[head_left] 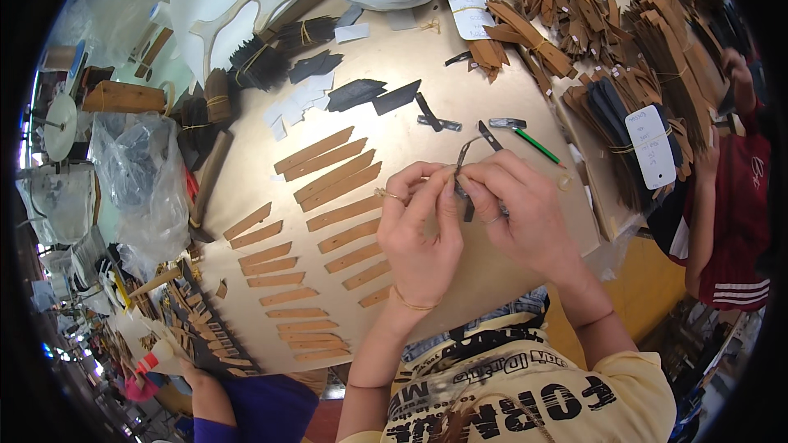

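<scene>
Cream T-shirt (538, 385) nearest, left hand (423, 236) and right hand (519, 212) beyond it fingertip-pinch one thin dark strip (461, 156), seemingly for steadiness

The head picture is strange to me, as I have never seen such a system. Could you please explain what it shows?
There is no robot here. A person wears a wide fisheye camera on the head, looking down, so straight edges bend near the rim. Their left hand and right hand pinch a small dark piece between them; its exact kind is too small to tell. On the table, brown strips lie in slanting rows, with black pieces and white pieces beyond them. A green pen lies beyond the right hand. Other people are partly visible at both sides.
</scene>
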`<state>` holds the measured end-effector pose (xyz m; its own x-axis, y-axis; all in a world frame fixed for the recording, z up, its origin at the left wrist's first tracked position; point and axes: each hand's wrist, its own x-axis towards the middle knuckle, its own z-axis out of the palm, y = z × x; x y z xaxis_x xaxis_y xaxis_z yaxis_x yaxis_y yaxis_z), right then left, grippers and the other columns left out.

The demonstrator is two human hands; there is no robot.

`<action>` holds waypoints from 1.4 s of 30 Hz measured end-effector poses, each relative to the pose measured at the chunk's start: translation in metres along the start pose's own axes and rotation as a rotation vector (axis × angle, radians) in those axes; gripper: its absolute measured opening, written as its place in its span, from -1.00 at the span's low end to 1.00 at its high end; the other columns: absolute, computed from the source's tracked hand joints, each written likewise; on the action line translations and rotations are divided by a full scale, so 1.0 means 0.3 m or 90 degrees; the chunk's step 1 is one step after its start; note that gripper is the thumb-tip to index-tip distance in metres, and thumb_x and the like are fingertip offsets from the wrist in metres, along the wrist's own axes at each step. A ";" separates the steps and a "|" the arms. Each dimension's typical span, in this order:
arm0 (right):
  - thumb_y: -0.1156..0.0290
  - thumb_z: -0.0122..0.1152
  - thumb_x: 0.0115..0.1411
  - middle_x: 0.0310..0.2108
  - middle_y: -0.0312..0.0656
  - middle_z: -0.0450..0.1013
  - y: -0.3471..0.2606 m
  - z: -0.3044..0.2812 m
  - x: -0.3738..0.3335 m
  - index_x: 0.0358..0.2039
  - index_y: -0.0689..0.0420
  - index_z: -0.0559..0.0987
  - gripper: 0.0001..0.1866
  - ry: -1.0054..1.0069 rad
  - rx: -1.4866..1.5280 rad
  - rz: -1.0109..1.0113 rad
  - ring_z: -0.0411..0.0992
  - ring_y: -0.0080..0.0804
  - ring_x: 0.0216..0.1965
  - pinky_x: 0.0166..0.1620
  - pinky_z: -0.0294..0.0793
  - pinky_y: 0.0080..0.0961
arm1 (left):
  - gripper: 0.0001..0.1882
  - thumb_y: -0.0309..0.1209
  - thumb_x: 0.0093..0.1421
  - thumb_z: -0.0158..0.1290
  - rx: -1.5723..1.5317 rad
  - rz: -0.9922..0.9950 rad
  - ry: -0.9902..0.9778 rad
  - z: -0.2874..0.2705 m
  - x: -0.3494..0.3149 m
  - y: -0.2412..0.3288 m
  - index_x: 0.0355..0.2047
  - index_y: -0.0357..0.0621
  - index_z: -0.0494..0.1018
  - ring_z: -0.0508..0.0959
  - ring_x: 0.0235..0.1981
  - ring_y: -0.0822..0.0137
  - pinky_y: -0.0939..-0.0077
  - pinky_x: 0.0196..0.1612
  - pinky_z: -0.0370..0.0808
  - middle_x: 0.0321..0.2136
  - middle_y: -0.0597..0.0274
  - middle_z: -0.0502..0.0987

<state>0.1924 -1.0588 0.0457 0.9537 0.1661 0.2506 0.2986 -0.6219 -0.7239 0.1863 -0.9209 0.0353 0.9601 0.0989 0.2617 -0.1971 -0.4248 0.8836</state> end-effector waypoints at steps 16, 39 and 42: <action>0.42 0.16 0.23 -0.37 -0.17 0.47 0.041 -0.007 0.006 -0.26 0.16 0.55 -0.89 0.040 -0.080 0.043 0.44 -0.18 -0.40 -0.29 0.37 -0.27 | -0.91 -0.57 0.22 0.12 0.023 -0.019 0.109 -0.029 0.074 -0.075 -0.27 -0.25 0.58 0.54 -0.39 0.36 0.57 -0.42 0.41 -0.25 0.16 0.57; 0.36 0.37 0.10 -0.25 -0.25 0.40 0.065 0.129 -0.034 -0.33 0.10 0.58 -0.83 -0.058 -0.109 0.039 0.38 -0.29 -0.16 -0.05 0.24 -0.36 | -0.87 -0.58 0.22 0.12 0.067 -0.084 -0.036 -0.086 0.024 -0.126 -0.22 -0.27 0.58 0.60 -0.31 0.29 0.45 -0.24 0.52 -0.23 0.11 0.55; 0.42 0.35 0.11 -0.29 -0.24 0.45 0.060 0.096 -0.046 -0.35 0.13 0.61 -0.88 -0.035 -0.019 0.044 0.41 -0.31 -0.17 -0.02 0.22 -0.38 | -0.86 -0.58 0.22 0.11 0.026 -0.101 -0.106 -0.107 0.008 -0.113 -0.21 -0.26 0.58 0.58 -0.32 0.32 0.52 -0.25 0.49 -0.23 0.12 0.56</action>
<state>0.1855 -1.0503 0.0108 0.9728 0.1636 0.1638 0.2313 -0.6556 -0.7188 0.1888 -0.8775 0.0185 0.9986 0.0192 0.0501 -0.0360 -0.4528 0.8909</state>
